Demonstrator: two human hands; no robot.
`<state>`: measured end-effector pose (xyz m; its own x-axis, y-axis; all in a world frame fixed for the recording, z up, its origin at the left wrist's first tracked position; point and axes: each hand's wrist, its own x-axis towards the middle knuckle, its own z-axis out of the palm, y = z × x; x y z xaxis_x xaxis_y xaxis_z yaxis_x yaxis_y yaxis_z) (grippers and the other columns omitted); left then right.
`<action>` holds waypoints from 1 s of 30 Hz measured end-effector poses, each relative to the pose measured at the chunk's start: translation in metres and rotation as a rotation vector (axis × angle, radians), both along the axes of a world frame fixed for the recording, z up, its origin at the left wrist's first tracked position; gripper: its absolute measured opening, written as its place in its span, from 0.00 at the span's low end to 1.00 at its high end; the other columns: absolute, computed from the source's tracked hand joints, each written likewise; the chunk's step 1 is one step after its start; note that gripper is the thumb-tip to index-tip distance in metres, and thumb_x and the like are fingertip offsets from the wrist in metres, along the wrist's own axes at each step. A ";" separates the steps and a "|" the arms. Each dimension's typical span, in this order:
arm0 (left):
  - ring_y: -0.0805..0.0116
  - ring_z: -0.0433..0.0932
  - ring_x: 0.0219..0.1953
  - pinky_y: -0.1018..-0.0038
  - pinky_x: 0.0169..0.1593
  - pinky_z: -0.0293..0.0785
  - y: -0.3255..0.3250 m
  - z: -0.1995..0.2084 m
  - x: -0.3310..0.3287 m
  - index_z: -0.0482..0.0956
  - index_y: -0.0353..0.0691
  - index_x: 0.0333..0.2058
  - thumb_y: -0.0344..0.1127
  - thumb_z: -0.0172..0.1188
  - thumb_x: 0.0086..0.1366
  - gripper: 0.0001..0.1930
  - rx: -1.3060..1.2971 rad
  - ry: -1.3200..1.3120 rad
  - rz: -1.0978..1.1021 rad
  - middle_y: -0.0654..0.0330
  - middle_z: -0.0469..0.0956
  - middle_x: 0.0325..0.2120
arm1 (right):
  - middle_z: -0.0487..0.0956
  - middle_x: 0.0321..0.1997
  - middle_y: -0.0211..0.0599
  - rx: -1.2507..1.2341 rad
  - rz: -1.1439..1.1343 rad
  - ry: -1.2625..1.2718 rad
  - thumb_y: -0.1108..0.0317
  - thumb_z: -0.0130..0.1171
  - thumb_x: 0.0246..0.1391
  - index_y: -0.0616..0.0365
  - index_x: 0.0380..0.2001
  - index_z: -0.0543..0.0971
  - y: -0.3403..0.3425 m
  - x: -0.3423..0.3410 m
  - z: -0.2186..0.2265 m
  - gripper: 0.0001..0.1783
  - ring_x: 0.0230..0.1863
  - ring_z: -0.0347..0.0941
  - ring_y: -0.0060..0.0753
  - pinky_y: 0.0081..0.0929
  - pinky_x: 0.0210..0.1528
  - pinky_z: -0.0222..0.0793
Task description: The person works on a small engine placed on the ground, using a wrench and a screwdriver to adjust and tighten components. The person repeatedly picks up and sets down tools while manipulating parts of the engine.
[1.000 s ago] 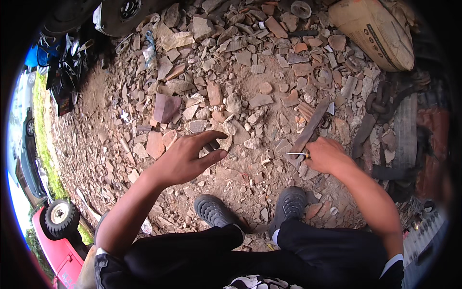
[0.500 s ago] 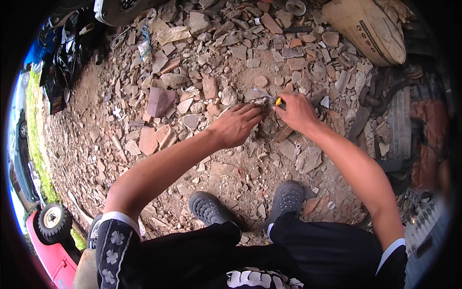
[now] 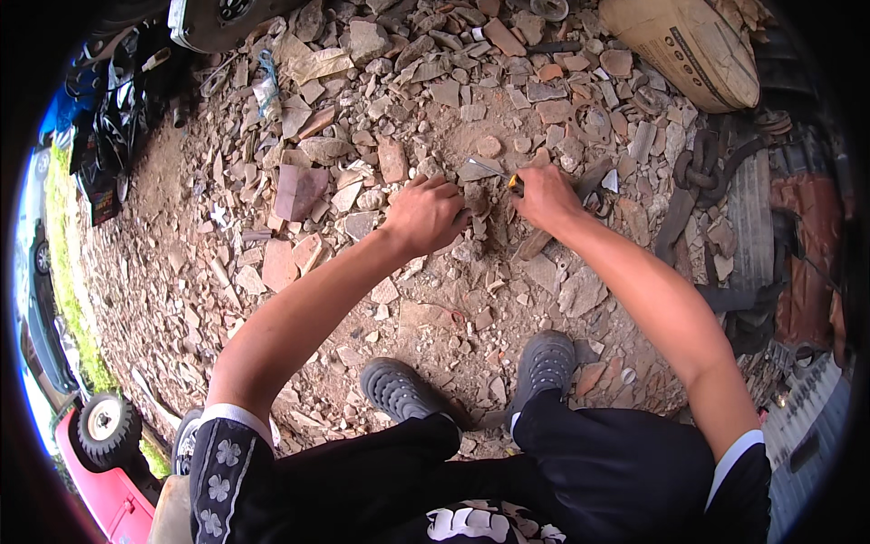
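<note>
A screwdriver (image 3: pixel 492 169) with a yellow and black handle is gripped in my right hand (image 3: pixel 546 195). Its thin metal shaft points left and slightly away from me, above the rubble. To the left, my left hand (image 3: pixel 424 216) has its fingers curled, back of the hand up. A small dark patch shows at its fingertips, but I cannot make out what it is. Between the two hands lies a loosened spot of brown soil (image 3: pixel 487 210) with small stones around it. A flat brown piece of wood or tile (image 3: pixel 533 243) lies just below my right wrist.
Broken tile and stones (image 3: pixel 391 160) cover the ground. A big paper sack (image 3: pixel 684 54) lies far right, with a rusty chain (image 3: pixel 705 168) below it. Black plastic bags (image 3: pixel 113 127) are at the far left. My grey shoes (image 3: pixel 403 390) stand on the near ground.
My left hand has drawn back to the left, away from the soil between the hands, and its fingers have curled more. My right hand has shifted slightly left and away with the screwdriver.
</note>
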<state>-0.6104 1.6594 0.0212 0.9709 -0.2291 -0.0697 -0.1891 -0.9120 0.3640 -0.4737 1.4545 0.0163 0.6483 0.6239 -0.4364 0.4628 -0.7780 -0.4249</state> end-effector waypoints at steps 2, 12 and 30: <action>0.60 0.80 0.47 0.62 0.54 0.77 -0.007 0.001 0.008 0.84 0.40 0.35 0.39 0.62 0.64 0.09 -0.047 -0.057 -0.003 0.59 0.82 0.36 | 0.85 0.35 0.57 -0.003 -0.022 -0.018 0.65 0.72 0.51 0.64 0.43 0.84 -0.002 0.002 0.001 0.18 0.41 0.84 0.58 0.46 0.50 0.80; 0.58 0.72 0.63 0.60 0.64 0.71 -0.038 -0.028 0.049 0.83 0.45 0.53 0.36 0.48 0.73 0.16 0.143 0.140 -0.182 0.55 0.74 0.58 | 0.82 0.24 0.31 0.260 -0.485 0.327 0.57 0.65 0.53 0.57 0.37 0.87 -0.043 0.013 0.013 0.15 0.26 0.80 0.27 0.29 0.34 0.74; 0.61 0.85 0.41 0.65 0.48 0.83 -0.025 -0.013 0.071 0.83 0.39 0.43 0.38 0.71 0.55 0.17 -0.398 0.225 0.103 0.56 0.84 0.39 | 0.78 0.36 0.25 0.762 -0.770 0.933 0.69 0.68 0.61 0.60 0.53 0.79 -0.103 -0.017 0.052 0.18 0.23 0.68 0.15 0.20 0.28 0.66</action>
<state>-0.5398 1.6349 0.0082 0.9609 -0.1842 -0.2068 0.0184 -0.7028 0.7111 -0.4908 1.3514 0.0679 0.5948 0.5258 -0.6080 -0.6390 -0.1497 -0.7545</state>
